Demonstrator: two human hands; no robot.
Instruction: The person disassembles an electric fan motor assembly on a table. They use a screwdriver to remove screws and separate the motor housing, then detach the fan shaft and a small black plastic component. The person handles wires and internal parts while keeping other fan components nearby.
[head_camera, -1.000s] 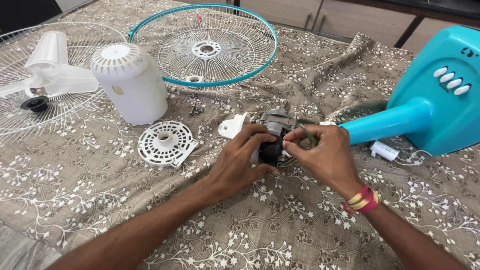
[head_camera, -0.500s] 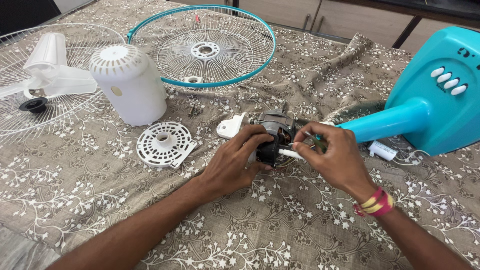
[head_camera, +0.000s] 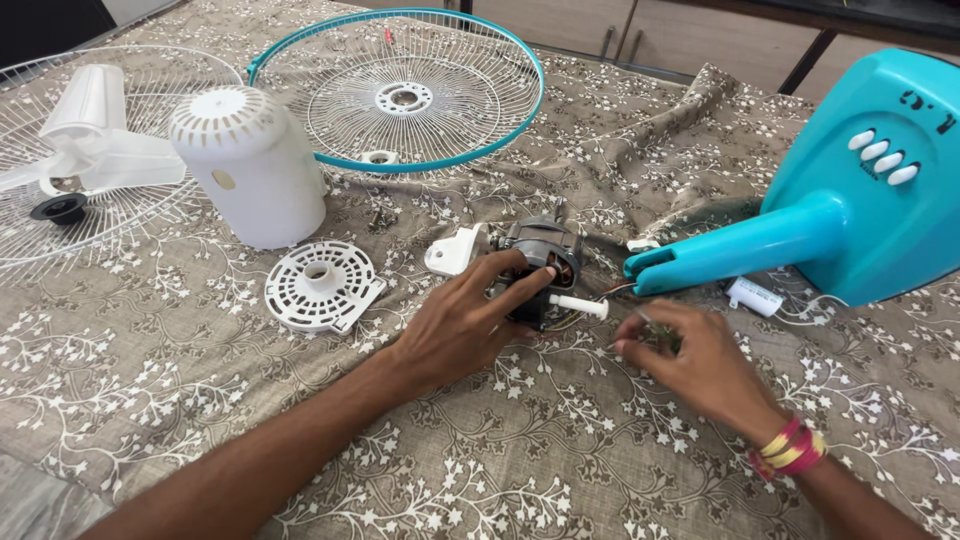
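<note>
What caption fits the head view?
Left hand steadies the fan motor on the patterned cloth; right hand rests beside it.

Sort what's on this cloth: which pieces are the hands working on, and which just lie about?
In hand: fan motor under left hand; white shaft; right hand beside it.

Lying about: white motor cover, round vented plate, teal-rimmed grille, white blades, teal fan base.
</note>
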